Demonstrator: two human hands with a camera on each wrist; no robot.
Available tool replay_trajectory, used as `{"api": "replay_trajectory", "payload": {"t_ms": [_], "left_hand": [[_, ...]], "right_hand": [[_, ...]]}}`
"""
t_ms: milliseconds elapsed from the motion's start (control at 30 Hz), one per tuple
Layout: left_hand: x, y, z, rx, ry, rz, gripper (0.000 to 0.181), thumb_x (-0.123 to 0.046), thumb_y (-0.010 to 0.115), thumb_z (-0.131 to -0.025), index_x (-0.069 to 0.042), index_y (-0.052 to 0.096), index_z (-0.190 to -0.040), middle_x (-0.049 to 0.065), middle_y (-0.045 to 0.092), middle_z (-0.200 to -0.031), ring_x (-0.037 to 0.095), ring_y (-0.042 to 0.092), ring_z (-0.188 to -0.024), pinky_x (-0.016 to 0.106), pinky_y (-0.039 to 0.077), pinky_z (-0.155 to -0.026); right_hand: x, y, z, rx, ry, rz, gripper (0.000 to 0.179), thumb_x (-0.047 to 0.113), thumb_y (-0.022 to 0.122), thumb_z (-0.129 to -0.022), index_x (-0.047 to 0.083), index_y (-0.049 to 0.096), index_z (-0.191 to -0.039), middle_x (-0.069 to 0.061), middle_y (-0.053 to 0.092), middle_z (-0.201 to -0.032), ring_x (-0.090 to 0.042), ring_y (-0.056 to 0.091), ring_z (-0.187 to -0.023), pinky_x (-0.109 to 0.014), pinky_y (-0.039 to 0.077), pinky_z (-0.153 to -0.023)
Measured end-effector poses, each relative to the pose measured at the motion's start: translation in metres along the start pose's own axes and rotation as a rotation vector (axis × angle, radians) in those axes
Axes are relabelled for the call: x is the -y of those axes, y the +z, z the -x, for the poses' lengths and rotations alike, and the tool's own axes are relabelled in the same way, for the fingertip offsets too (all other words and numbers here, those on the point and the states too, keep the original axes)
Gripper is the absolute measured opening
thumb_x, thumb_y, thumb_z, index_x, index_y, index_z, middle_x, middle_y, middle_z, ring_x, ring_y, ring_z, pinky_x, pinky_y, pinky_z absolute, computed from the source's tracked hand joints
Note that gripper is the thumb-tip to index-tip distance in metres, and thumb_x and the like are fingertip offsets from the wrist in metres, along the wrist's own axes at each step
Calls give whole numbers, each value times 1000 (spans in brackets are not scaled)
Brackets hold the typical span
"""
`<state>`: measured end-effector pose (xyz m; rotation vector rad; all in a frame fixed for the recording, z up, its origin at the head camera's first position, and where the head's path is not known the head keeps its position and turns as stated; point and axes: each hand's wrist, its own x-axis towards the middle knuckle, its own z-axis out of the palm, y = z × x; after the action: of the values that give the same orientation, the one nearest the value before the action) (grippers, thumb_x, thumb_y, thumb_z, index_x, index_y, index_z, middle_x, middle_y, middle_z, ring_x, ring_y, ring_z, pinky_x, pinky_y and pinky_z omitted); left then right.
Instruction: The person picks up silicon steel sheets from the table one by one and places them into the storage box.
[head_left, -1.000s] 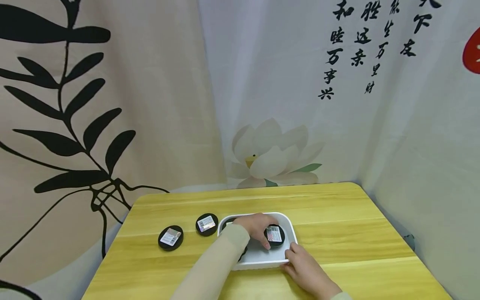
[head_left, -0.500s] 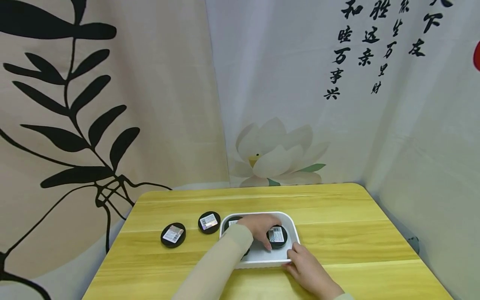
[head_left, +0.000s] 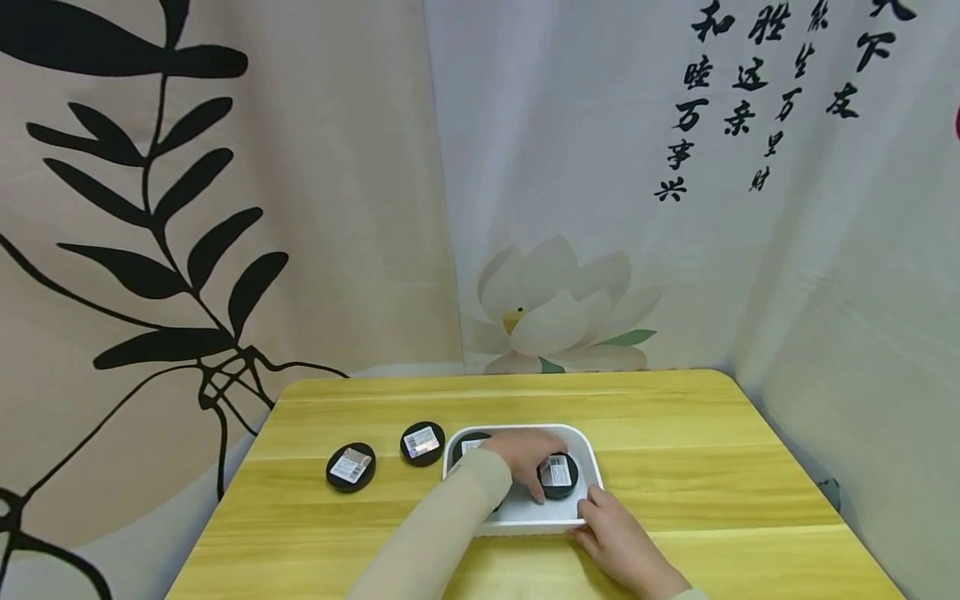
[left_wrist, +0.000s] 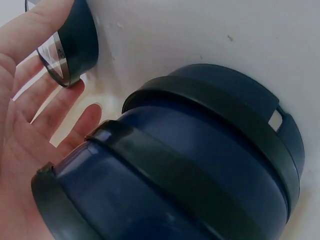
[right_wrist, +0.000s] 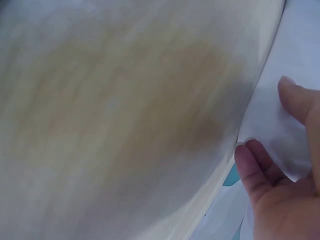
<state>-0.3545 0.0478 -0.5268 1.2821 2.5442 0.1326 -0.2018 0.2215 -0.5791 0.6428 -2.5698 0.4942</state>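
Observation:
My left hand (head_left: pixel 523 457) reaches over the white tray (head_left: pixel 525 528) and grips a round black container (head_left: pixel 560 477) by its sides; a white barcode label lies on its upper face. In the left wrist view, thumb and fingers curl round this dark container (left_wrist: pixel 82 42). Closer to that camera lies a large blue body with black bands (left_wrist: pixel 185 150), inside the tray; its kind is unclear. Another labelled black container (head_left: pixel 468 442) sits in the tray's back left corner, partly behind my left hand. My right hand (head_left: pixel 621 542) pinches the tray's front right rim.
Two more round black containers with labels, one at the far left (head_left: pixel 350 467) and one beside the tray (head_left: pixel 422 443), lie on the yellow wooden table (head_left: pixel 675 450). A printed curtain (head_left: pixel 360 208) hangs behind the table's back edge.
The head view has shifted slightly, so everything appears a little further right. Both hands keep their holds, and the containers and tray stay put relative to each other.

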Motion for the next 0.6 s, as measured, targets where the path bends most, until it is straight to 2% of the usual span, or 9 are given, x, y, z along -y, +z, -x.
{"api": "replay_trajectory", "payload": {"t_ms": [200,333,433,600], "left_hand": [[-3,-3,4,2,-5,-48,83,-42,96,-64,-33,54,-136,-13,62,-106,3,54,-91,22,48,-83],[-4,-3,4,9,-10,-68,89,-44,95,-64,-34,51,-141,-16,60,-129,1,55,-113,23,48,-96],[-6,-6,5,19,-17,-72,92,-46,94,-66,-35,48,-145,-17,52,-145,2,50,-130,26,45,-106],[-6,-10,7,20,-14,-69,88,-49,91,-69,-34,48,-145,-18,52,-143,2,52,-127,25,46,-104]], "right_hand": [[1,-1,0,36,31,-12,34,27,84,-79,21,51,-75,13,38,-84,-1,38,-74,-23,41,-64],[2,0,1,35,31,-6,33,27,84,-79,21,51,-75,13,39,-83,-1,38,-74,-24,42,-64],[2,0,1,30,23,-1,34,27,84,-79,21,51,-75,13,38,-84,-1,38,-73,-24,42,-64],[3,-3,0,73,60,-17,30,28,83,-80,21,54,-78,14,40,-85,-2,41,-75,-25,45,-66]]}}
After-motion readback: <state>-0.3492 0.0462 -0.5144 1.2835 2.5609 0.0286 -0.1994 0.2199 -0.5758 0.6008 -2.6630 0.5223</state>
